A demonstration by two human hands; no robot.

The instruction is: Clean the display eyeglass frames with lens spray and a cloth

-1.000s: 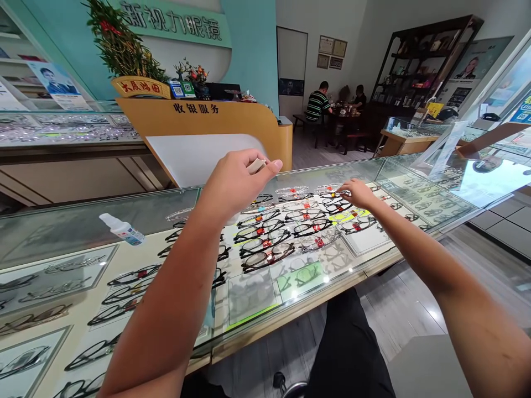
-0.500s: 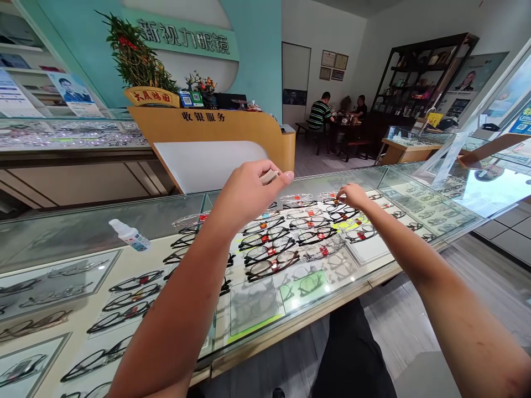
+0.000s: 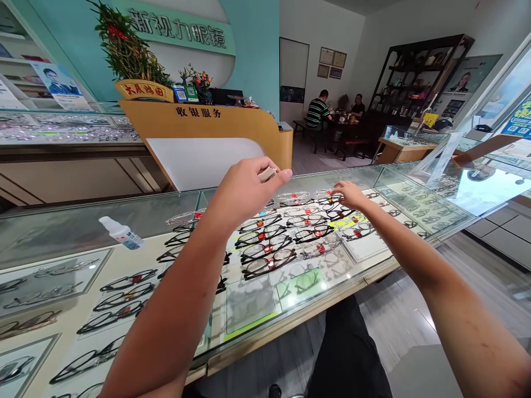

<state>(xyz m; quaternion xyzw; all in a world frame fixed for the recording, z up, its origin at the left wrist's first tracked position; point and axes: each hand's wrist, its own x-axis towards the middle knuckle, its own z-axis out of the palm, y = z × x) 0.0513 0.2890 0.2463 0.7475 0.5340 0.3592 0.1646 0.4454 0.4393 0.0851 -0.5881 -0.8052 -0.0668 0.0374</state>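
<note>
Left arm stretched forward across glass counter [image 3: 136, 213]; left hand [image 3: 251, 185] raised, knuckles up, thumb pointing right, small pale object [image 3: 266, 174] pinched between thumb and curled fingers. Right arm angles in from right; right hand [image 3: 347, 195] at far rows of eyeglasses [image 3: 269, 263], fingers loosely bent; hold on frame: cannot tell.

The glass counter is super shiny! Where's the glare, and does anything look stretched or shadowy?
In the head view, small white glints sit near the front edge of the glass counter, with broad pale glare at far right; in the head view, grey shadows shaped like eyeglasses show near the front; in the head view, the right forearm looks stretched toward the corner.
</note>
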